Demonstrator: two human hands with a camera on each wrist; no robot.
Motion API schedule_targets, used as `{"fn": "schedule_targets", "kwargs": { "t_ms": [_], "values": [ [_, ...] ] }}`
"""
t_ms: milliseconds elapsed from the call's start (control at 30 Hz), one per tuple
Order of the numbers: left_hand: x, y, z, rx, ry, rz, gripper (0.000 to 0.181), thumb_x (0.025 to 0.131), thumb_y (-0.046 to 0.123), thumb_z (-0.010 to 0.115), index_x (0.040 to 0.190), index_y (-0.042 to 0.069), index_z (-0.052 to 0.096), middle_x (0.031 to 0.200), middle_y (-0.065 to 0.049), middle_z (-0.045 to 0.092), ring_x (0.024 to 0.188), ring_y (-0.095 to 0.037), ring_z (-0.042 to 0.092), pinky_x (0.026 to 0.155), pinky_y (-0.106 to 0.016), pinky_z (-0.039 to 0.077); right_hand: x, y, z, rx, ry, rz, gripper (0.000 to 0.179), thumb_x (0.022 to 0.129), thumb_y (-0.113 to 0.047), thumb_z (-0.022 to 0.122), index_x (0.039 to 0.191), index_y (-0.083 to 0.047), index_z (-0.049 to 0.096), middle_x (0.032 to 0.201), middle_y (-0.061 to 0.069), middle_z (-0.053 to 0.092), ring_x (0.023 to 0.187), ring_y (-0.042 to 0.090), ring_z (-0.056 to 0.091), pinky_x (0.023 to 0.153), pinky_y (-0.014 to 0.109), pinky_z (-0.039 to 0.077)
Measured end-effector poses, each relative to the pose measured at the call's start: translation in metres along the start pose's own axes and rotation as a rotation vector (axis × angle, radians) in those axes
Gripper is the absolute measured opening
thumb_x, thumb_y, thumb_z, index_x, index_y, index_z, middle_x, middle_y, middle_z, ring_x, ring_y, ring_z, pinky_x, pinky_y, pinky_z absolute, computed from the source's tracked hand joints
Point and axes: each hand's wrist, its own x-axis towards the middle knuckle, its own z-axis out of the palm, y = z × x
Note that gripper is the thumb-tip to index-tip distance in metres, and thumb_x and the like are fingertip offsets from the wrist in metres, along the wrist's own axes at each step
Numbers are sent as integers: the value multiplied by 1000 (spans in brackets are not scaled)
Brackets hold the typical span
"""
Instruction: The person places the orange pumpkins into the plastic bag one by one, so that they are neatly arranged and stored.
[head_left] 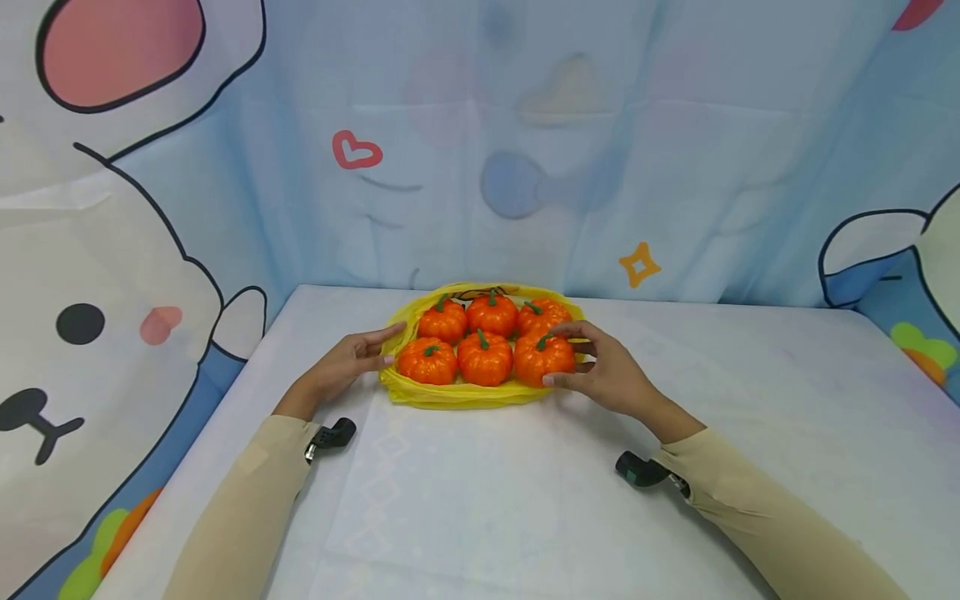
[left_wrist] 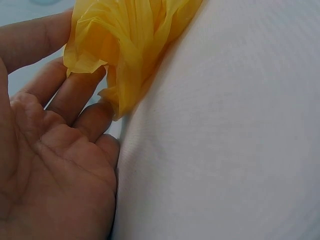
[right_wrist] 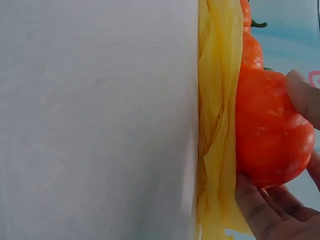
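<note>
Several small orange pumpkins (head_left: 485, 358) with green stems lie in two rows in an opened yellow plastic bag (head_left: 465, 395), its rim folded down around them. My left hand (head_left: 348, 362) is at the bag's left side, its fingers loosely bent and touching the crumpled yellow plastic (left_wrist: 135, 45). With my right hand (head_left: 607, 371) I hold the front right pumpkin (right_wrist: 272, 130), thumb at its near side and fingers around its far right. That pumpkin sits beside the others, inside the bag's right edge.
The bag rests near the back edge of a table with a white cloth (head_left: 480, 508). Behind it hangs a light blue curtain (head_left: 450, 208) with cartoon prints. A dark wrist device (head_left: 333, 435) sits at the left cuff, another device (head_left: 641, 469) at the right.
</note>
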Motion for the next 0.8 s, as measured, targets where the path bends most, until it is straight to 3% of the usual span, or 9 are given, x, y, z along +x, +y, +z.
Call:
{"fn": "schedule_targets", "kwargs": {
  "t_ms": [800],
  "values": [
    [0, -1, 1, -21, 4, -1, 63, 97, 15, 58, 154, 9, 31, 164, -4, 24, 154, -29, 9, 124, -56, 6, -1, -3, -7, -132, -107, 44, 74, 83, -37, 78, 143, -8, 47, 147, 18, 46, 121, 40, 56, 95, 46, 55]
  ]
}}
